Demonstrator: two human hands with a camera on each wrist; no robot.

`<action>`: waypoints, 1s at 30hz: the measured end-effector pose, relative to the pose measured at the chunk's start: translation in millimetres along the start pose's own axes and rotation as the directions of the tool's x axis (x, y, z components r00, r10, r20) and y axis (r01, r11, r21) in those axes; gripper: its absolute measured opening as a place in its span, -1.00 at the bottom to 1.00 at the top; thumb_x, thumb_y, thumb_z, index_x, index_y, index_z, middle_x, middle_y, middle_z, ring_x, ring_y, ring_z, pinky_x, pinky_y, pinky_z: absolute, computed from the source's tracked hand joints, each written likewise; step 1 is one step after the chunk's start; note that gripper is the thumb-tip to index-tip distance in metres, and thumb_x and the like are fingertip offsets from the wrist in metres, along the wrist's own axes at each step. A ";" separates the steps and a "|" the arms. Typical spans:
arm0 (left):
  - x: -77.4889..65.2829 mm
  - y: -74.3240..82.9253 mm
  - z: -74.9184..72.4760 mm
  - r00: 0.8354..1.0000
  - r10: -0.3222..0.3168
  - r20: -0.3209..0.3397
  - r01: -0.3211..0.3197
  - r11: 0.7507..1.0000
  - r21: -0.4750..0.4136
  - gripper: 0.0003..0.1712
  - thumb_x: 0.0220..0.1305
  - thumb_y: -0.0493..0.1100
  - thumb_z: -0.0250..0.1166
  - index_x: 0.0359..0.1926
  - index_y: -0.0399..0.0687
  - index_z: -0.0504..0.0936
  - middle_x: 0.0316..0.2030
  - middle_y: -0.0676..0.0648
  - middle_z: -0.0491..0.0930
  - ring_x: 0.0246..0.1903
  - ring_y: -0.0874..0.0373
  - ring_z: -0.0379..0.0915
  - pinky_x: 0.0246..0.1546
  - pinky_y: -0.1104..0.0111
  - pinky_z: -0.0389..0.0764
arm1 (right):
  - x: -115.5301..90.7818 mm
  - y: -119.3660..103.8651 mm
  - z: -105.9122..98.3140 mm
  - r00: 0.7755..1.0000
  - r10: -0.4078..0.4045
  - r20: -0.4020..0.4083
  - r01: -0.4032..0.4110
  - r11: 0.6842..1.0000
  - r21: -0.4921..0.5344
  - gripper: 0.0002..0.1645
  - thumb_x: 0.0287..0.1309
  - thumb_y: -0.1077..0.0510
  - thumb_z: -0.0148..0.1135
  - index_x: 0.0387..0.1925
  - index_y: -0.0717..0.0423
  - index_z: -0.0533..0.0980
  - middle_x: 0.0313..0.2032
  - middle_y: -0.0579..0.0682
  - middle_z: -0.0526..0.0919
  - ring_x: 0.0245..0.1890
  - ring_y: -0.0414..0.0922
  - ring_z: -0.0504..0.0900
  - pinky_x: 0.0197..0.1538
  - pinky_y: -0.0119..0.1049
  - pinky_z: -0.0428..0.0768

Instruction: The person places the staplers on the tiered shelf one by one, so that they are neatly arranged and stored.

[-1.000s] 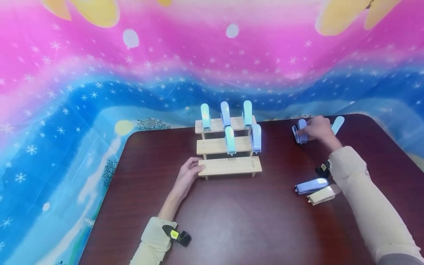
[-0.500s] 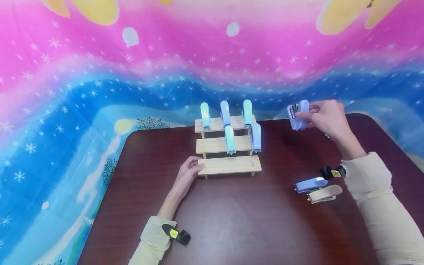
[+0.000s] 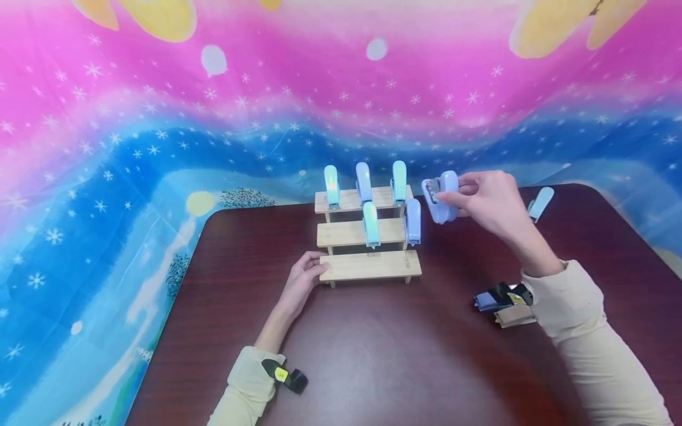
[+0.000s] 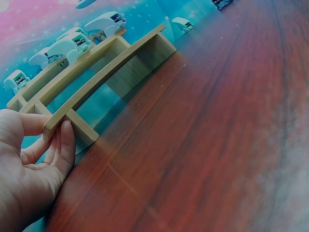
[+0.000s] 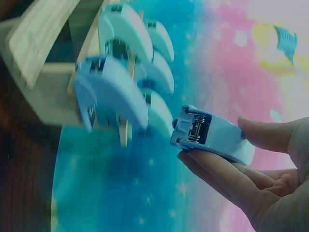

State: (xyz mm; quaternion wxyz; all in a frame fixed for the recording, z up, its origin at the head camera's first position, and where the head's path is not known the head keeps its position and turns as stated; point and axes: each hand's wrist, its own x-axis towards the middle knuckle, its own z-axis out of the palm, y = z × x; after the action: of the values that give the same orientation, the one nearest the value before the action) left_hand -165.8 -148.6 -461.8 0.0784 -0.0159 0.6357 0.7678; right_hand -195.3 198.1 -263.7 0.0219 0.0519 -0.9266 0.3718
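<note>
A lavender stapler (image 3: 449, 195) hangs in the air right of the wooden three-step rack (image 3: 367, 269). My right hand (image 3: 492, 204) pinches it between thumb and fingers; the right wrist view shows its spring end pointing at the rack. Along the top step stand a mint stapler (image 3: 331, 184), a lavender one (image 3: 363, 183) and another mint one (image 3: 399, 180). The middle step carries a mint stapler (image 3: 370, 225) and, at its right end, a lavender one (image 3: 412, 222). Nothing stands on the lowest step. My left hand (image 3: 298, 284) grips its left end, thumb on top and fingers below.
A mint stapler (image 3: 542, 204) lies near the table's back right. Closer in, a lavender stapler (image 3: 485, 302) and a beige one (image 3: 514, 316) lie side by side, partly hidden by the right wrist's strap. A patterned cloth (image 3: 266, 148) hangs behind the dark table (image 3: 383, 355).
My right hand has lifted the lavender stapler off the table at the back right and carried it left, near the rack. The left hand keeps its hold on the lowest step.
</note>
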 end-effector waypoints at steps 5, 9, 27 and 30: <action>0.2 -1.1 0.1 1.000 -0.003 0.002 0.003 1.000 -0.007 -0.67 0.44 -0.36 0.16 0.15 -0.42 0.45 -0.15 -0.11 0.58 -0.20 0.15 0.57 -0.16 0.35 0.63 | -3.6 -15.8 18.0 0.998 -0.026 0.054 0.025 1.000 0.007 -0.42 0.26 -0.04 0.48 0.08 0.35 0.63 -0.09 0.31 0.75 -0.34 0.03 0.81 -0.25 -0.23 0.70; -0.1 -1.7 0.3 1.000 -0.005 0.003 0.005 1.000 -0.011 -0.67 0.44 -0.36 0.15 0.16 -0.42 0.46 -0.15 -0.11 0.59 -0.20 0.14 0.57 -0.16 0.34 0.64 | -5.0 -26.3 35.1 0.995 -0.069 0.076 0.067 0.997 0.036 -0.52 0.26 0.02 0.48 0.01 0.33 0.66 -0.17 0.25 0.78 -0.33 0.02 0.79 -0.33 -0.28 0.70; 0.8 0.3 -0.3 1.000 -0.001 -0.016 0.001 1.000 -0.022 -0.71 0.42 -0.36 0.16 0.11 -0.39 0.48 -0.16 -0.11 0.60 -0.21 0.15 0.57 -0.20 0.36 0.63 | 2.1 -73.2 114.0 0.972 -0.201 0.121 0.196 0.979 0.050 -0.67 0.21 0.12 0.49 -0.52 0.16 0.53 -0.72 -0.09 0.40 -0.69 -0.21 0.28 -0.61 -0.35 0.23; 1.8 -0.6 -0.2 1.000 0.000 -0.011 0.000 1.000 -0.021 -0.72 0.43 -0.36 0.17 0.10 -0.40 0.48 -0.18 -0.09 0.60 -0.21 0.16 0.57 -0.19 0.36 0.63 | 3.4 -77.7 125.9 0.972 -0.199 0.122 0.199 0.980 0.008 -0.61 0.22 0.13 0.50 -0.57 0.15 0.48 -0.73 -0.10 0.21 -0.72 -0.20 0.19 -0.61 -0.35 0.21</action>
State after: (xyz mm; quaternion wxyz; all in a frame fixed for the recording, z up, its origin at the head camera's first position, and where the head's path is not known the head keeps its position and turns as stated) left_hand -167.5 -148.5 -462.6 0.0747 -0.0207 0.6282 0.7742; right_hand -190.2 55.0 -301.0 0.0025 0.1669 -0.9172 0.3618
